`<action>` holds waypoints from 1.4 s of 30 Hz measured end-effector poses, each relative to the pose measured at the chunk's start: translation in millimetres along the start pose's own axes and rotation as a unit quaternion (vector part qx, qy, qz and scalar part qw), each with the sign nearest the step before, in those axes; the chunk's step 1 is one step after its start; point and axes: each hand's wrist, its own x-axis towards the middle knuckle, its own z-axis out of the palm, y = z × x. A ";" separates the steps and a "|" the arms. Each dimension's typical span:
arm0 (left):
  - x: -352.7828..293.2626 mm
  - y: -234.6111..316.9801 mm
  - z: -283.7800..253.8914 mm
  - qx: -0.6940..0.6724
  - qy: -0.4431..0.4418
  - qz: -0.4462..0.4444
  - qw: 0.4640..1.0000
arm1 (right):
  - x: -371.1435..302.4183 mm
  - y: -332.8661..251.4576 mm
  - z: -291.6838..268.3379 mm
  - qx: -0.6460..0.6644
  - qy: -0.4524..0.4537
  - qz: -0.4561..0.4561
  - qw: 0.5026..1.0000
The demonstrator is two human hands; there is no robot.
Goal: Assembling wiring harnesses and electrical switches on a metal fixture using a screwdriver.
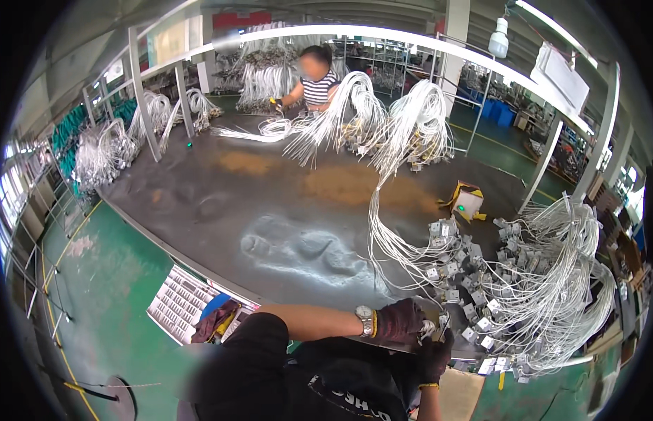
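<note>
My left hand (400,321), in a dark maroon glove with a watch at the wrist, is closed at the table's near edge. A small whitish piece (427,328) shows at its fingertips, apparently the end of a white cable. Just beside it, my right hand (436,356), also gloved, is closed around the same spot; its fingers are partly hidden. A bundle of white cables (377,217) runs across the table toward my hands. To the right of them lies a heap of small grey-white box-shaped connectors (474,281) on cable ends.
The dark worktable (200,203) has a worn brown patch. More white cable bundles (418,119) lie at its far side, where a person (318,88) in a striped top works. A yellow-wrapped box (468,200) stands at right. A metal frame post (144,98) rises at left.
</note>
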 end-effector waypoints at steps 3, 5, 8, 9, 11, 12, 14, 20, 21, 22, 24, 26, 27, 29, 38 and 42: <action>1.5 -1.6 -4.0 -0.022 -0.027 0.003 0.999 | -0.5 7.6 -3.3 0.019 -0.027 0.035 0.999; 0.1 -1.7 -4.7 -0.040 -0.028 0.001 0.999 | 3.0 22.2 -2.7 -0.066 -0.027 0.011 0.997; -3.6 0.5 -10.2 -0.074 -0.027 -0.021 0.997 | -0.1 14.8 -8.4 -0.025 -0.058 0.028 0.998; -2.4 4.9 -23.8 -0.074 -0.046 -0.045 0.995 | 0.9 11.1 -9.8 -0.024 -0.059 0.028 0.998; -6.6 8.9 -24.2 -0.074 -0.065 -0.070 0.993 | 1.4 6.0 -12.0 -0.012 -0.071 -0.109 0.991; -13.4 11.1 -14.1 -0.092 0.014 -0.095 0.991 | 2.4 12.1 -7.2 -0.012 -0.072 -0.112 0.991; -19.6 7.0 -4.6 -0.110 0.092 -0.117 0.983 | 1.7 33.2 6.1 0.156 -0.109 -0.128 0.973; -39.3 0.3 7.0 -0.149 0.000 -0.153 0.977 | 0.7 -39.3 2.3 0.442 -0.172 0.138 0.869; -38.3 0.7 1.7 -0.177 0.031 -0.135 0.975 | 1.3 -40.9 3.9 0.442 -0.170 0.143 0.869; -37.8 0.6 -3.8 -0.206 0.062 -0.117 0.970 | 2.2 -40.8 5.5 0.427 -0.153 0.140 0.880; -46.2 0.1 -1.5 -0.194 0.043 -0.143 0.970 | 3.5 -28.3 7.5 0.416 -0.147 0.151 0.885; -51.5 -3.7 -16.0 -0.207 0.071 -0.136 0.966 | 4.9 -22.9 16.9 0.350 -0.136 0.082 0.923; -60.6 0.7 -4.6 -0.167 0.067 -0.213 0.960 | 4.6 -25.3 15.3 0.279 -0.134 0.005 0.951; -43.3 4.5 -60.2 -0.264 0.085 -0.184 0.943 | 6.0 -53.4 7.5 0.398 -0.177 0.208 0.876; -57.0 12.1 -36.2 -0.304 0.117 -0.211 0.922 | -4.7 -41.0 7.4 0.387 -0.197 0.204 0.878; -70.7 -6.4 -15.5 -0.247 0.034 -0.215 0.944 | -5.5 -45.1 13.0 0.341 -0.182 0.184 0.904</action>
